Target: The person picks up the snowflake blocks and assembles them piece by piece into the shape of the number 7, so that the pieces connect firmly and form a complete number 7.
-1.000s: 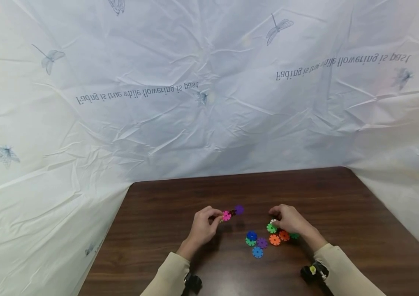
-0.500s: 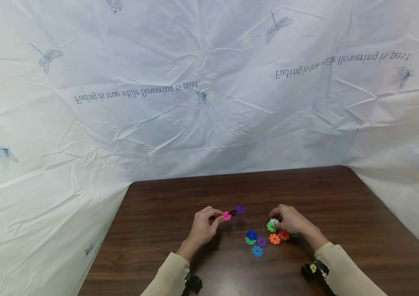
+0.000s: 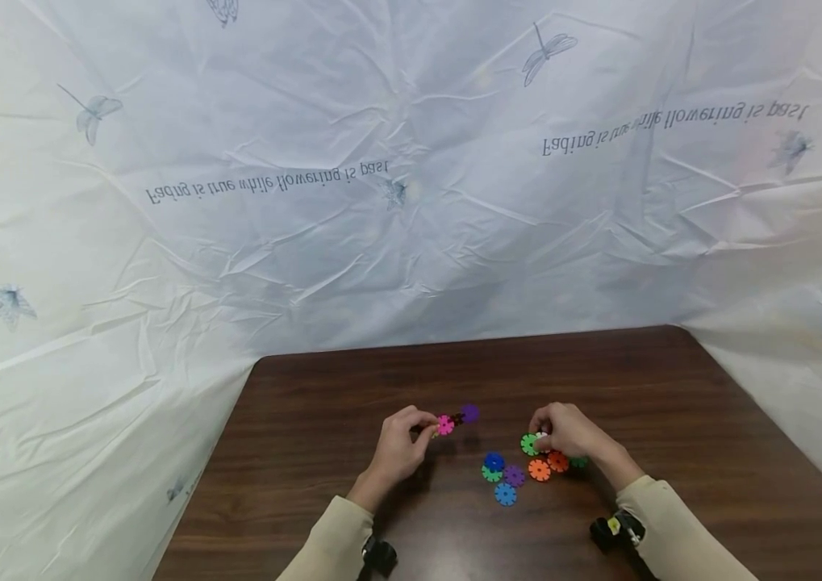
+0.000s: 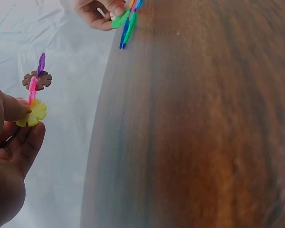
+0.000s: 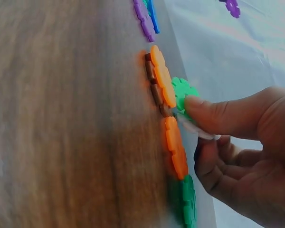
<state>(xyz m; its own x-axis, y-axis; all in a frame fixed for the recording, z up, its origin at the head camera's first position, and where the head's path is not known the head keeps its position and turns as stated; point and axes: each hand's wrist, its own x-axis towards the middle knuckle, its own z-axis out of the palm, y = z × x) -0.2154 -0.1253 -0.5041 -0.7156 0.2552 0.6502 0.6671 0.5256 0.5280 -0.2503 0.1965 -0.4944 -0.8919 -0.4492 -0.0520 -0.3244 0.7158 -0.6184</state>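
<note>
My left hand pinches a yellow notched plastic disc between thumb and fingers. Joined to it in a chain are a pink disc, a brown disc and a purple disc, held up above the table. To the right, my right hand pinches a light green notched disc together with a white disc, which the fingers partly cover. Whether these two are joined cannot be seen. Just below that hand lie orange discs and a dark green disc.
Between the hands, a blue disc, a purple disc and a light blue disc lie grouped with a green one on the brown table. A printed white sheet hangs behind the table.
The light green disc has shifted slightly left and turned in my right fingers, while the white disc has slid more behind the thumb. My left hand and its chain stay nearly still.
</note>
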